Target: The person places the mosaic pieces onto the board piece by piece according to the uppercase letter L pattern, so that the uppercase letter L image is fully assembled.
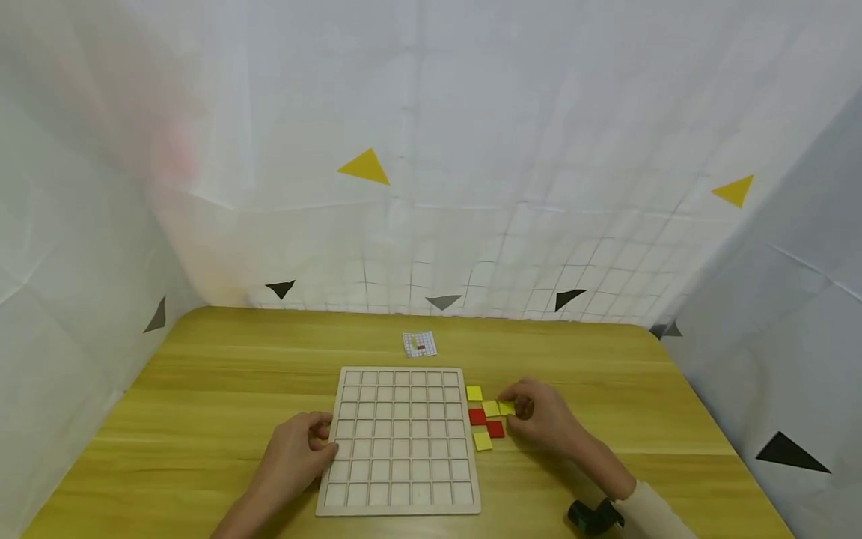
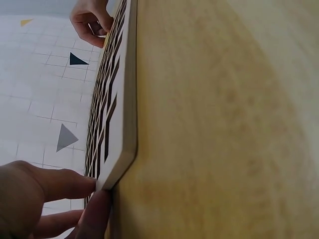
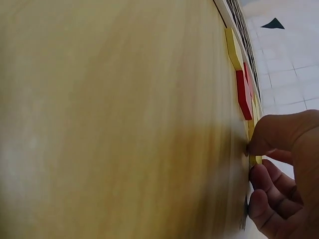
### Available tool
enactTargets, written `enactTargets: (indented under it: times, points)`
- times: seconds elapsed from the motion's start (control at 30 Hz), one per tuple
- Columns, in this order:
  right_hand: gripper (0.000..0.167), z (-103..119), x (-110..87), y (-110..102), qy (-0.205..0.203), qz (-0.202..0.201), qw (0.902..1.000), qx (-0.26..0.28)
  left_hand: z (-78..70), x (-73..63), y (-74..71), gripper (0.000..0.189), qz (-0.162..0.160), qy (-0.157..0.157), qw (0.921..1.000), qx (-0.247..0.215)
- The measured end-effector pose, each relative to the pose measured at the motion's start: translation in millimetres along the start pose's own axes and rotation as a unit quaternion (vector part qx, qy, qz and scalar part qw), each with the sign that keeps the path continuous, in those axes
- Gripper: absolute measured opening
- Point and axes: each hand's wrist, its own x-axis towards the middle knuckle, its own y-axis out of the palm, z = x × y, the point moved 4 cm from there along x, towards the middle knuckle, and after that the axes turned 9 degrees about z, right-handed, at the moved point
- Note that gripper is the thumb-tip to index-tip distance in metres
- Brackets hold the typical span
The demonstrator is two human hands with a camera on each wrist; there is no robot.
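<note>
A pale wooden grid board [image 1: 402, 451] lies flat on the table, its square cells bare. My left hand [image 1: 296, 453] holds the board's left edge, thumb and finger [image 2: 75, 184] pinching the rim in the left wrist view. Right of the board lie several small square tiles, among them a red tile [image 1: 495, 429], another red tile [image 1: 477, 417] and a yellow tile [image 1: 483, 441]. My right hand [image 1: 544, 419] pinches the outermost yellow tile [image 1: 506, 408] between thumb and fingers, low at the tabletop. In the right wrist view the fingers partly hide this tile.
A small printed grid card [image 1: 420, 344] with yellow and red marks lies beyond the board. On the wooden table [image 1: 222, 374], a black strap-like object [image 1: 594, 516] sits by the right wrist. White sheeting [image 1: 431, 247] with triangle marks encloses the back and sides.
</note>
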Motion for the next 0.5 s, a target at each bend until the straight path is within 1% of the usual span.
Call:
enactTargets:
  times: [0.17,0.37,0.5]
  points:
    - [0.031,-0.9,-3.3,-2.7,0.013,-0.004,0.9999,-0.006,1.0,1.0,0.7,0.043,0.002,0.003,1.0000,-0.002]
    - [0.031,1.8,-5.5,-5.9,0.009,-0.009,0.9999,-0.010,-0.6,-0.4,-0.2,0.043,0.005,0.008,0.9998,-0.015]
    - [0.032,4.9,-6.1,-6.4,0.008,-0.004,0.9999,-0.011,-2.0,-1.6,-2.3,0.043,0.007,0.018,0.9998,-0.009]
